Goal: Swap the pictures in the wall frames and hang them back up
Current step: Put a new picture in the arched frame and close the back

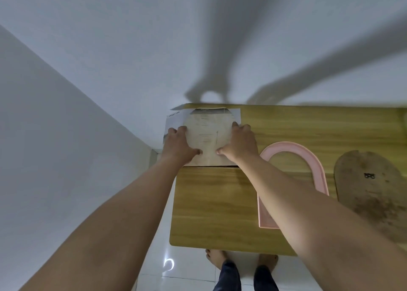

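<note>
A pale printed picture sheet (206, 132) with an arch-shaped image lies at the far left corner of the wooden table (215, 205). My left hand (178, 146) presses on its left side and my right hand (240, 144) on its right side, thumbs pointing toward each other. A dark edge shows under the sheet's near side; I cannot tell what it belongs to. To the right lies an empty pink arch-shaped frame (312, 161), partly hidden by my right forearm. Further right rests a brown arch-shaped backing board (370, 194) with a small metal hanger.
White walls meet in a corner behind the table's left end. The white tiled floor (158, 246) and my feet (242, 262) show below the table's near edge. Bare wood stretches along the back right of the table.
</note>
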